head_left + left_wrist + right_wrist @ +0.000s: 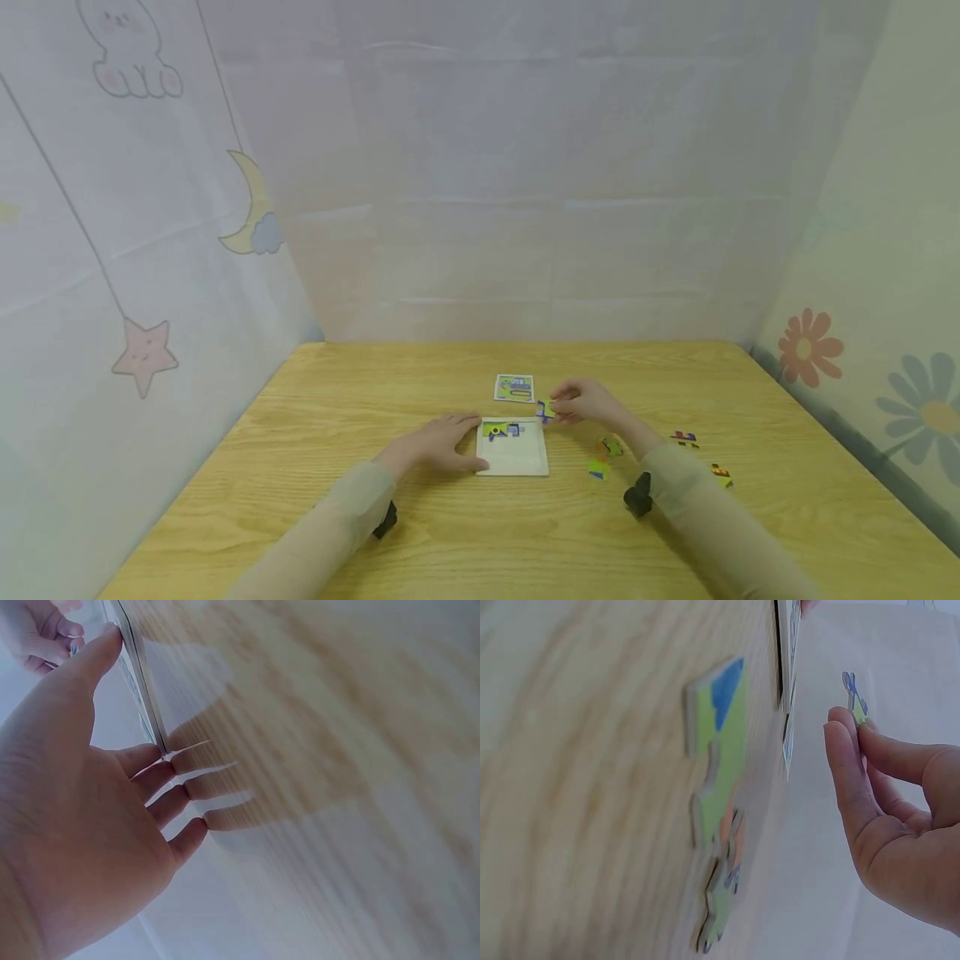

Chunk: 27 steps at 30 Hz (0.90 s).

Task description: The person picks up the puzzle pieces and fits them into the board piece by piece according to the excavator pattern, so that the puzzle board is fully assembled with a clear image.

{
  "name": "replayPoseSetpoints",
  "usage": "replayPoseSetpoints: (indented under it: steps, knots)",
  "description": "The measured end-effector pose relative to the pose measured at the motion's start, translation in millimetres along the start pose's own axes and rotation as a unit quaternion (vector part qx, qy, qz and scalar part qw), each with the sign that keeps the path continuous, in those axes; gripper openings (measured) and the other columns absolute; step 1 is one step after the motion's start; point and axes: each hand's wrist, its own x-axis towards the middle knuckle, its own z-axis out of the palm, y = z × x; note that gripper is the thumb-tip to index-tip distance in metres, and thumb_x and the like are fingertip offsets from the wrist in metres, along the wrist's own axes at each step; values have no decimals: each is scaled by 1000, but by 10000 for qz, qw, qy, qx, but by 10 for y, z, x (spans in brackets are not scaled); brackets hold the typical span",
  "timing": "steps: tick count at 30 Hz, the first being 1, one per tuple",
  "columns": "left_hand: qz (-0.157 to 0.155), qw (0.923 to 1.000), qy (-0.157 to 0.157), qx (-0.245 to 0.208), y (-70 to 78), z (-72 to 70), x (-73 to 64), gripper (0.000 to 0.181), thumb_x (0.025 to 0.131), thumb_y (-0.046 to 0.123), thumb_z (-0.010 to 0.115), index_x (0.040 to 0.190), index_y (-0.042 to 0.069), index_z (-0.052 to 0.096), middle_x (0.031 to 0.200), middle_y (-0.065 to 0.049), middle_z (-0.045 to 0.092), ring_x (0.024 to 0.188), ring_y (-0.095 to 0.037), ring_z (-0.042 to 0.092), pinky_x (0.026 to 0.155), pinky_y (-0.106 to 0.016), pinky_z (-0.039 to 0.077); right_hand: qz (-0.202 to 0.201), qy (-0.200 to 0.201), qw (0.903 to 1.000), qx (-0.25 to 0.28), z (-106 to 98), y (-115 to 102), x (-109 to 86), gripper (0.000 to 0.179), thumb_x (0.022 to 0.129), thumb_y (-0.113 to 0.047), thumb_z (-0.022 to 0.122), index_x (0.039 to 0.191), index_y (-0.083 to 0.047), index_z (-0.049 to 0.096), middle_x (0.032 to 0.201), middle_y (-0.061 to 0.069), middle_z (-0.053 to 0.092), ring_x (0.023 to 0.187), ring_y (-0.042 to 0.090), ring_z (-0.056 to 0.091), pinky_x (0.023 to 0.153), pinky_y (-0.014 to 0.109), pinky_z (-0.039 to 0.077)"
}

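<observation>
A white square puzzle tray [517, 457] lies on the wooden table, with joined green and purple puzzle pieces [501, 430] along its far left part. My left hand [442, 443] rests at the tray's left edge, thumb on the near left corner and fingers spread against the side and table, as the left wrist view [97, 802] also shows. My right hand [585, 402] pinches a green and purple puzzle piece [856, 701] between thumb and fingertips, raised above the table near the tray's far right corner.
Just beyond the tray lies a small picture card [514, 388]. Loose puzzle pieces [599, 469] lie right of the tray, under and near the right forearm. More pieces [684, 437] and another small group [721, 475] lie farther right. A pale cloth hangs behind the table.
</observation>
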Motion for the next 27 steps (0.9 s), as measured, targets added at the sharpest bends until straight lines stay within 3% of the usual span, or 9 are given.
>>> replayPoseSetpoints:
  steps: [12,27]
  knots:
    - [43,10000,-23,77,-6,-9,18,88,83,62,58,148,12,28,154,-8,26,141,-33,24,114,-51,23,316,-263,9989,-206,131,-40,112,23,88,-7,64,106,8,61,87,14,67,72,18,68,68,33,59]
    - [-1,10000,-43,35,-20,1,17,88,82,62,59,148,12,29,154,-8,26,142,-34,23,114,-52,22,731,-352,9964,-252,247,-42,166,16,86,-9,66,96,3,64,80,10,68,67,15,66,64,30,59]
